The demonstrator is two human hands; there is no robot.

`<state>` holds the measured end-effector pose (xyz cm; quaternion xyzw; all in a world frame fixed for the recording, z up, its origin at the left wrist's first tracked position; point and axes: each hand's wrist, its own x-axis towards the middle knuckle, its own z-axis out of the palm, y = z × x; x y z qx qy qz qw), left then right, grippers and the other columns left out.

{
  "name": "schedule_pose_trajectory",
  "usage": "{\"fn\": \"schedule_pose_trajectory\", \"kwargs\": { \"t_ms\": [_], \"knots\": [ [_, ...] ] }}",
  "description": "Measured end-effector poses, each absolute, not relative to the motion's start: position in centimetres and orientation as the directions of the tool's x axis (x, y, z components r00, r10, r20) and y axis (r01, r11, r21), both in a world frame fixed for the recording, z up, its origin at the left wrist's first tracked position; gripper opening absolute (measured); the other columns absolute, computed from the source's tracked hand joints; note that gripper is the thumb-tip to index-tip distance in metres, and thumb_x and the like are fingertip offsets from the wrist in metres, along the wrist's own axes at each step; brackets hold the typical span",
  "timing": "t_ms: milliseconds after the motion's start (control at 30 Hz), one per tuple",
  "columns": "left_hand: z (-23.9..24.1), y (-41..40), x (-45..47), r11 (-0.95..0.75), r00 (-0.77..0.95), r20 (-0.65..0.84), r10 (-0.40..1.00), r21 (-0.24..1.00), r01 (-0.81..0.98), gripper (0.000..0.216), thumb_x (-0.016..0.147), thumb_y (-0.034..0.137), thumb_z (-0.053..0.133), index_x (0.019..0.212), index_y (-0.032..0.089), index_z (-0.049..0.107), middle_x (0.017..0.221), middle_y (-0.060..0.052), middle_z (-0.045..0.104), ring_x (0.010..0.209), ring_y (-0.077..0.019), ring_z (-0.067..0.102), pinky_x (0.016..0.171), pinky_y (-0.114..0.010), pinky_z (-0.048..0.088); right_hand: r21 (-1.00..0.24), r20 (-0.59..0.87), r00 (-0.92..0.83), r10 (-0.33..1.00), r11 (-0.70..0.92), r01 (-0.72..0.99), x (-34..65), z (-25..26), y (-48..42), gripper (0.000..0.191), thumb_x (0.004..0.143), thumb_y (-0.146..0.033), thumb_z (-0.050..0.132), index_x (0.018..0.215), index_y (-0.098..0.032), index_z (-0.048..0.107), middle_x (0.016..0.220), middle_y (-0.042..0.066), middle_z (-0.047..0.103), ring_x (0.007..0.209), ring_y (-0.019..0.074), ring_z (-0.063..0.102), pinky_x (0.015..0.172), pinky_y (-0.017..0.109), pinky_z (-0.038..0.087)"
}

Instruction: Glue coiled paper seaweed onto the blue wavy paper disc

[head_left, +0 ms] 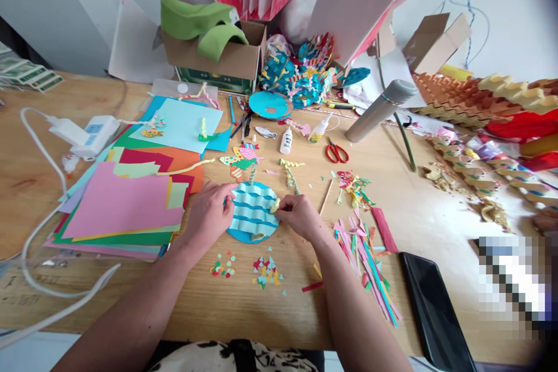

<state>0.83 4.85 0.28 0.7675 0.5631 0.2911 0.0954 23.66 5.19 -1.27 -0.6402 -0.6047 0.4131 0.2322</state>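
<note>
A round blue paper disc (251,236) lies on the table before me, with pale blue wavy strips across it. My left hand (213,208) grips its left edge between thumb and fingers. At the right edge, my right hand (300,216) pinches a small pale yellow paper curl (275,206) against the disc. A twisted grey-green paper piece (252,174) stands at the top rim, and a small curled piece (258,237) sits near the bottom. Just beyond the disc are several patterned paper fish (247,154) and yellow-green paper twists (291,170).
Coloured paper sheets (124,203) are stacked left, beside a white power adapter (93,135). Red-handled scissors (336,153), glue bottles (286,140) and a grey flask (381,110) stand farther back. Paper strips (361,261) and a black phone (436,308) lie right; confetti (267,270) is nearest me.
</note>
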Motion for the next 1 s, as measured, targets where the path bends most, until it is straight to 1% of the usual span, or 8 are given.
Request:
{"fn": "schedule_pose_trajectory", "kwargs": {
  "t_ms": [167, 400, 567, 1000],
  "knots": [
    [0.27, 4.9, 0.93, -0.336, 0.186, 0.333, 0.925, 0.479, 0.811, 0.035, 0.079, 0.006, 0.048, 0.105, 0.018, 0.066, 0.082, -0.003, 0.072, 0.079, -0.0189, 0.062, 0.07, -0.029, 0.051, -0.788, -0.247, -0.066, 0.967, -0.16, 0.594, 23.7, -1.42, 5.23, 0.007, 0.059, -0.018, 0.059, 0.057, -0.015, 0.065, 0.053, -0.003, 0.058, 0.053, 0.0105, 0.051, 0.049, 0.02, 0.034],
    [0.13, 4.86, 0.89, -0.326, 0.14, 0.379, 0.915, 0.486, 0.811, 0.033, 0.079, 0.007, 0.049, 0.105, 0.019, 0.066, 0.083, -0.003, 0.071, 0.078, -0.018, 0.063, 0.071, -0.028, 0.051, -0.799, -0.242, -0.076, 0.967, -0.154, 0.581, 23.72, -1.51, 5.17, 0.007, 0.059, -0.017, 0.058, 0.058, -0.015, 0.064, 0.054, -0.003, 0.058, 0.053, 0.0102, 0.05, 0.05, 0.02, 0.033],
    [0.1, 4.83, 0.84, -0.335, 0.137, 0.391, 0.91, 0.499, 0.8, 0.033, 0.079, 0.006, 0.048, 0.105, 0.017, 0.066, 0.082, -0.003, 0.07, 0.078, -0.018, 0.063, 0.071, -0.028, 0.051, -0.79, -0.255, -0.074, 0.964, -0.164, 0.591, 23.76, -1.57, 5.2, 0.007, 0.059, -0.017, 0.058, 0.059, -0.015, 0.065, 0.055, -0.003, 0.059, 0.054, 0.0104, 0.05, 0.05, 0.02, 0.033],
    [0.13, 4.84, 0.84, -0.325, 0.131, 0.381, 0.915, 0.505, 0.799, 0.034, 0.08, 0.007, 0.048, 0.106, 0.018, 0.066, 0.084, -0.003, 0.071, 0.078, -0.0176, 0.063, 0.071, -0.028, 0.052, -0.783, -0.276, -0.069, 0.959, -0.183, 0.594, 23.69, -1.16, 5.22, 0.007, 0.059, -0.017, 0.058, 0.059, -0.014, 0.065, 0.053, -0.003, 0.056, 0.052, 0.0097, 0.048, 0.05, 0.02, 0.032]
  ]
}}
